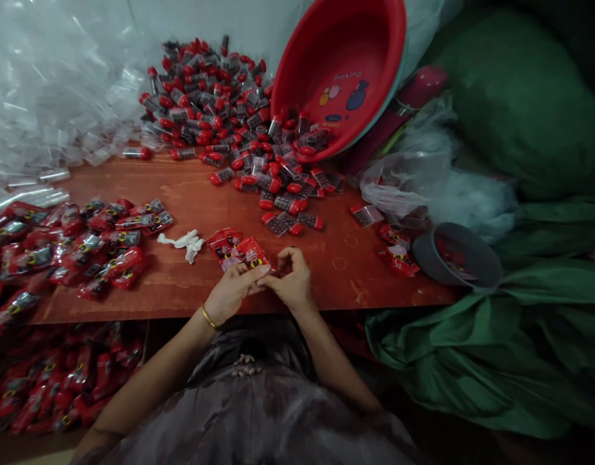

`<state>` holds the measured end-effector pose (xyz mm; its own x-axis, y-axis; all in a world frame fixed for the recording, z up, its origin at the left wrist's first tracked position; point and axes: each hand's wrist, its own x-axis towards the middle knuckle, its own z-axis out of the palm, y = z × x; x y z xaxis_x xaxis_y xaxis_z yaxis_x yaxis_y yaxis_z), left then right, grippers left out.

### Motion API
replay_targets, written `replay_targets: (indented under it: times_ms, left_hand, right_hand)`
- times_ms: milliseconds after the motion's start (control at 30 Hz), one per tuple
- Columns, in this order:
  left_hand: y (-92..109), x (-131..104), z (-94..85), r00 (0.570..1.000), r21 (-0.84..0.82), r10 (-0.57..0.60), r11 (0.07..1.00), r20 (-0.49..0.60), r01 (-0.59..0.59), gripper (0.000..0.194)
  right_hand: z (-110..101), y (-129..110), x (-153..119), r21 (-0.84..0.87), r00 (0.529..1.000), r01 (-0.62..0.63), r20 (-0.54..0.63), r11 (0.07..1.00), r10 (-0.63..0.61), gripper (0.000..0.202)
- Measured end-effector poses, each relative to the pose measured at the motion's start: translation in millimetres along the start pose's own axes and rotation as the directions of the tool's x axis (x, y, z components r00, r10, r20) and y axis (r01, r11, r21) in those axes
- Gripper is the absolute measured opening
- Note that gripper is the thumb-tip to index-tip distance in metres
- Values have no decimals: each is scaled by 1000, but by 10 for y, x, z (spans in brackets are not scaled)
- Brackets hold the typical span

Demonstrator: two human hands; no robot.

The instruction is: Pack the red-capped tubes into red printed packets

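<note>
My left hand (233,289), with a gold bangle at the wrist, pinches the lower part of a red printed packet (253,250) near the table's front edge. My right hand (294,279) meets it from the right, thumb and fingers curled at the packet's side edge. Whatever else lies between the right fingers is too small to tell. Just left of the held packet, more flat red packets (224,243) lie on the table. A crumpled white scrap (184,243) sits beyond them to the left. Ahead is a heap of small clear tubes with red caps (278,184).
A red basin (321,64) leans on its side behind the tubes. Filled red packets (99,248) pile up at left, more in a box (60,387) below. Clear empty tubes (50,97) stand back left. At right are a grey bowl (457,258), plastic bags (413,181) and green cloth (495,355).
</note>
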<state>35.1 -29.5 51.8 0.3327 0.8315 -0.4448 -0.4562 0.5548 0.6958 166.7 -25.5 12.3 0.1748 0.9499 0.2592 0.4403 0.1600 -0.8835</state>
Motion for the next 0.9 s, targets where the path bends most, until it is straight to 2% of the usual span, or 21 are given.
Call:
replay_targets:
  times_ms: [67, 133, 167, 233, 267, 333, 400, 433, 500, 533, 567, 600, 667, 700, 767, 900]
  left_hand:
    - [76, -29, -76, 998, 22, -63, 998, 0, 63, 32]
    - [238, -34, -213, 995, 27, -79, 996, -53, 81, 27]
    - [357, -27, -308, 992, 6, -61, 998, -108, 62, 24]
    - [644, -3, -533, 963, -103, 28, 993, -267, -58, 17]
    - [791, 10, -649, 929, -159, 99, 973, -356, -165, 19]
    - [1022, 31, -843, 828, -204, 219, 907, -517, -367, 32]
    - [1094, 47, -935, 754, -121, 324, 876, -571, -468, 41]
    - [1059, 57, -935, 723, -16, 394, 873, -568, -488, 42]
    - [880, 94, -854, 664, 346, 580, 815, -472, -465, 39]
    - [763, 121, -789, 647, 577, 671, 706, -362, -410, 41]
    - [647, 154, -720, 664, 780, 719, 531, -206, -332, 42]
    - [544, 190, -655, 681, 910, 729, 324, -68, -257, 41]
    - [406, 259, -561, 723, 991, 681, -31, 115, -128, 41]
    - [374, 285, -537, 734, 987, 663, -140, 150, -75, 43]
    - [364, 310, -533, 741, 972, 654, -234, 152, 7, 47]
    - [390, 258, -610, 740, 960, 659, -273, 137, 65, 43]
  right_hand:
    - [21, -7, 136, -83, 980, 188, 84, 979, -181, 54]
    - [45, -3, 312, -172, 932, 340, 190, 925, -308, 51]
    - [59, 12, 407, -248, 922, 368, 220, 896, -318, 48]
    - [85, 77, 585, -454, 942, 328, 225, 829, -249, 44]
    - [94, 123, 655, -552, 955, 289, 219, 782, -198, 42]
    - [94, 226, 729, -682, 968, 242, 218, 690, -124, 40]
    - [53, 316, 701, -725, 963, 260, 248, 638, -110, 39]
    - [16, 351, 651, -729, 958, 274, 261, 628, -116, 40]
    - [-84, 397, 508, -725, 952, 297, 278, 621, -132, 40]
    - [-140, 408, 427, -719, 949, 306, 281, 624, -142, 39]
    - [-193, 410, 349, -710, 948, 312, 278, 631, -157, 39]
    - [-237, 402, 279, -697, 947, 317, 266, 643, -178, 38]
    - [-281, 350, 175, -647, 944, 330, 234, 687, -234, 35]
    - [-275, 305, 145, -608, 938, 346, 227, 714, -262, 34]
    - [-204, 186, 130, -524, 915, 402, 266, 751, -304, 33]
    - [95, -44, 234, -464, 828, 529, 467, 710, -311, 40]
